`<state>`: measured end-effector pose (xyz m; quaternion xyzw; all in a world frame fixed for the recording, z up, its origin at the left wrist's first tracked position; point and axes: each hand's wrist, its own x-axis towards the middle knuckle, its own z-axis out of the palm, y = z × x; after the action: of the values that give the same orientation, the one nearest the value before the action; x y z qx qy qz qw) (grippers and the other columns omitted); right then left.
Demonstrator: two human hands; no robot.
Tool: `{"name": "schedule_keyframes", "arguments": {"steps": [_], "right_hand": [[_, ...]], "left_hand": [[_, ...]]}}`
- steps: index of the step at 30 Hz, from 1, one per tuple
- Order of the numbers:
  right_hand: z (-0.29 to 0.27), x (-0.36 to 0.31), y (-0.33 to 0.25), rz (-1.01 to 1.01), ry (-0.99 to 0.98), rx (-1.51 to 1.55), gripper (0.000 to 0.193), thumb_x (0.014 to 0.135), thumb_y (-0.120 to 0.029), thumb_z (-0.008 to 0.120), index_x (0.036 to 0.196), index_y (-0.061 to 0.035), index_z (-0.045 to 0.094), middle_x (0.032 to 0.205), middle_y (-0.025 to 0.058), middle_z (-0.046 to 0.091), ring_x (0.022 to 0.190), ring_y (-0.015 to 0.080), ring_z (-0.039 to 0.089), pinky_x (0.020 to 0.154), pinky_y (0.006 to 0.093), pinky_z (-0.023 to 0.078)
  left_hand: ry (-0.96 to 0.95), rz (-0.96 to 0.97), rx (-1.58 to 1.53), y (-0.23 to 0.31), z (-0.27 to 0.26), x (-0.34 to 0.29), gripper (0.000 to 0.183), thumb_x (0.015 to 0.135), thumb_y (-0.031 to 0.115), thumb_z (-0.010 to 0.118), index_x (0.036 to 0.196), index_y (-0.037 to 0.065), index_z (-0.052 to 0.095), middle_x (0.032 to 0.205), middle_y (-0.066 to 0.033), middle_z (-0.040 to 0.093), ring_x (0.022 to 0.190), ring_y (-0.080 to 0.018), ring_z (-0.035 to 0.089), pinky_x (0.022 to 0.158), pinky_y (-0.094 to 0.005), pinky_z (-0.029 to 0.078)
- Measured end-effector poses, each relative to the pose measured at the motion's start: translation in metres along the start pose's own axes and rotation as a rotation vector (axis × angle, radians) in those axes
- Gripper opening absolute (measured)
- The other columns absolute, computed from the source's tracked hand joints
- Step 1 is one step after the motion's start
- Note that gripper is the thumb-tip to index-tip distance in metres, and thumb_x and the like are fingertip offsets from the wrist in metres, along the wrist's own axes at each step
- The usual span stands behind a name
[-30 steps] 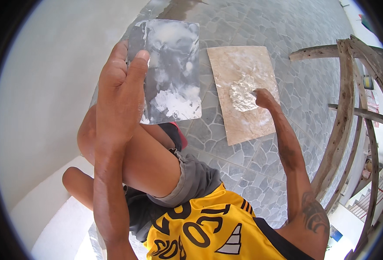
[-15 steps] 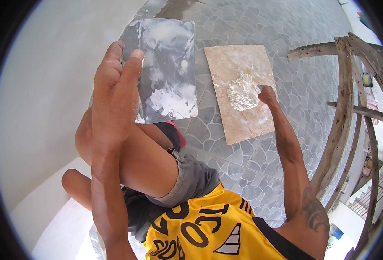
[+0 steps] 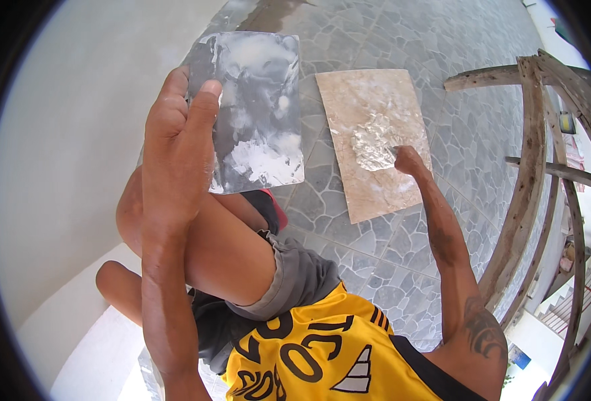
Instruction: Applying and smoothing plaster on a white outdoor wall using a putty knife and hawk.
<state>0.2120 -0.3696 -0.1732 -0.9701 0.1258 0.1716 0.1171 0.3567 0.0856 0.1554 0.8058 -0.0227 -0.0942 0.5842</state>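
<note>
Both hands grip: my left hand [image 3: 175, 154] the grey plate [image 3: 259, 113], my right hand [image 3: 410, 161] a small tool [image 3: 396, 148], now back from the board's [image 3: 382, 194] right edge to working the white paste [image 3: 374, 144] mid-board.

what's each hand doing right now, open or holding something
Left hand: closed, holding a grey, white-smeared plate by its left edge.
Right hand: closed, by the white paste; cannot tell if it holds anything.

Shirt [image 3: 386, 367]: yellow, sleeveless; black lettering [image 3: 302, 362], black panel [image 3: 436, 374], white emblem [image 3: 356, 371]; shorts [image 3: 302, 267]: grey, stitched hem; right upper arm: dark curved tattoo [image 3: 486, 332].
</note>
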Motion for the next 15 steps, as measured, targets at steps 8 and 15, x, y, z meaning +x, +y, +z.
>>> {"name": "schedule_keyframes", "arguments": {"steps": [8, 15], "right_hand": [[0.007, 0.039, 0.026, 0.297, 0.172, 0.004, 0.026, 0.071, -0.007, 0.057, 0.093, 0.0021, 0.068, 0.093, 0.0266, 0.068, 0.092, 0.0419, 0.065, 0.083, 0.0459, 0.052], [-0.024, 0.043, 0.006, 0.118, 0.07, 0.06, 0.034, 0.078, -0.006, 0.048, 0.106, -0.0015, 0.067, 0.098, 0.0284, 0.066, 0.095, 0.0436, 0.064, 0.085, 0.0476, 0.05]], "left_hand": [[-0.085, 0.104, -0.105, -0.009, 0.008, 0.008, 0.063, 0.096, 0.028, 0.052, 0.137, -0.018, 0.036, 0.074, -0.001, 0.056, 0.062, -0.006, 0.046, 0.058, -0.0194, 0.04], [-0.01, 0.073, -0.086, 0.005, 0.001, -0.003, 0.058, 0.098, 0.026, 0.051, 0.134, -0.016, 0.039, 0.071, -0.0001, 0.054, 0.062, -0.0053, 0.045, 0.055, -0.0194, 0.038]]}}
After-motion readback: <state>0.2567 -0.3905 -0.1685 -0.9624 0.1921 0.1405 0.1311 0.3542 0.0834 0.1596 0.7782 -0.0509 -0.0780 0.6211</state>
